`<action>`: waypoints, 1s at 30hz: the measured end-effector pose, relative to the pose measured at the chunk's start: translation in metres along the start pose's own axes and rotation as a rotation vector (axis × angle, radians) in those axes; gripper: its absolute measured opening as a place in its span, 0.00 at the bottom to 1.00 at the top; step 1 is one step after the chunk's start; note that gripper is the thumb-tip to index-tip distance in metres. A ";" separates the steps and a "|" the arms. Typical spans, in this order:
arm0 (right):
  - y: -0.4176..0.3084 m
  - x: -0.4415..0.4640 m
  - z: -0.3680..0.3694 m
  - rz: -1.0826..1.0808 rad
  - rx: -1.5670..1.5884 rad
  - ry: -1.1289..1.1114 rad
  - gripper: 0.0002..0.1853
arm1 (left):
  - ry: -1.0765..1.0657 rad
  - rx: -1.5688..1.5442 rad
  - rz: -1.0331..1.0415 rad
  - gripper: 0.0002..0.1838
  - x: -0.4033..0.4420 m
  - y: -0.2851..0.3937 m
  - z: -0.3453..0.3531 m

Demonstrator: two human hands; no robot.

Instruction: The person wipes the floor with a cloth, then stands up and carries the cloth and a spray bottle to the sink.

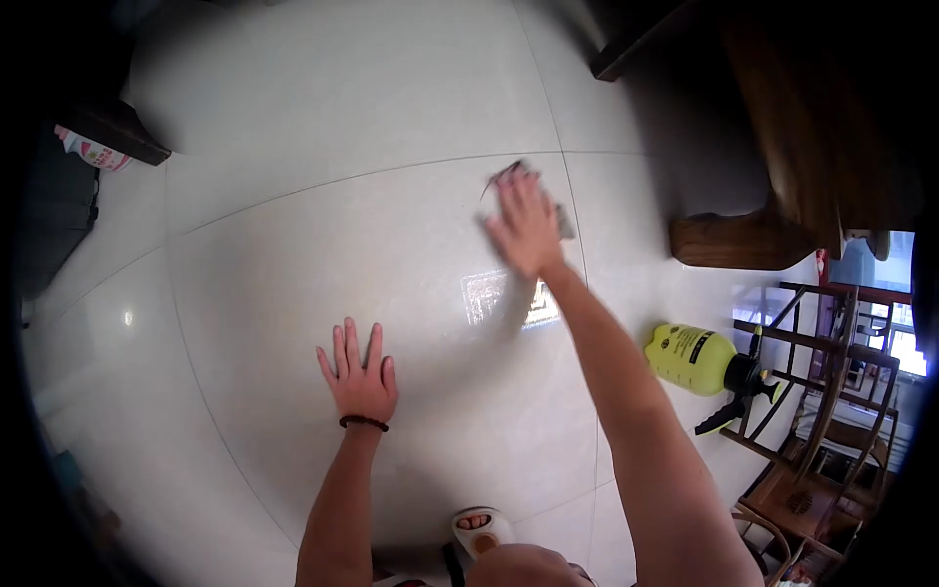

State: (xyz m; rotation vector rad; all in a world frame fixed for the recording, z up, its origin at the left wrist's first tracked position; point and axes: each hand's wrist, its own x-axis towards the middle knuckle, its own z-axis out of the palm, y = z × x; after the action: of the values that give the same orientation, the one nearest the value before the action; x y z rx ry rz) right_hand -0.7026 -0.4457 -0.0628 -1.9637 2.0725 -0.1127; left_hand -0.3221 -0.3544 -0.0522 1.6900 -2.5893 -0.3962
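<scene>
Spread flat on the pale tiled floor [284,264], my left hand [362,387] holds nothing; a dark beaded bracelet [364,423] circles its wrist. Farther forward and to the right, my right hand [526,225] presses down on a greyish cloth [564,223], whose edges show beside the palm and past the fingertips. Motion blurs this hand slightly, and most of the cloth is hidden under it. A bright reflection lies on the tile just below my right hand.
A yellow-green spray bottle [693,359] with a black pump head stands at the right. Dark wooden furniture [743,243] is at the upper right, with wooden chairs [822,372] below it. A pink-and-white container [93,150] is at the far left. A slippered foot [479,528] shows below.
</scene>
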 end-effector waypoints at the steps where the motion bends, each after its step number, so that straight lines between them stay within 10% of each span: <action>1: 0.026 0.020 -0.001 0.137 0.037 0.069 0.47 | -0.006 0.003 0.002 0.32 -0.004 0.000 -0.001; 5: 0.008 0.054 0.011 0.319 0.011 0.225 0.45 | 0.030 0.007 0.001 0.31 -0.001 -0.004 0.001; 9: -0.122 -0.007 0.029 -0.136 0.151 0.101 0.44 | 0.009 0.010 -0.010 0.31 0.000 -0.003 0.000; 17: -0.029 0.015 0.037 0.218 0.043 0.271 0.45 | 0.025 -0.042 -0.007 0.31 0.000 -0.005 0.000; 22: -0.184 -0.054 0.053 -0.055 0.125 0.009 0.48 | 0.026 -0.034 -0.006 0.30 0.001 -0.004 0.001; 30: -0.094 0.008 0.029 0.158 -0.008 0.103 0.47 | 0.052 -0.373 0.091 0.39 -0.010 -0.038 -0.014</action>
State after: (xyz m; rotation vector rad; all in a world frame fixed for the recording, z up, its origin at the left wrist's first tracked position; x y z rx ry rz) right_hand -0.6048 -0.4564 -0.0687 -1.8260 2.2871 -0.1759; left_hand -0.2820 -0.3623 -0.0456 1.4319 -2.3569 -0.7639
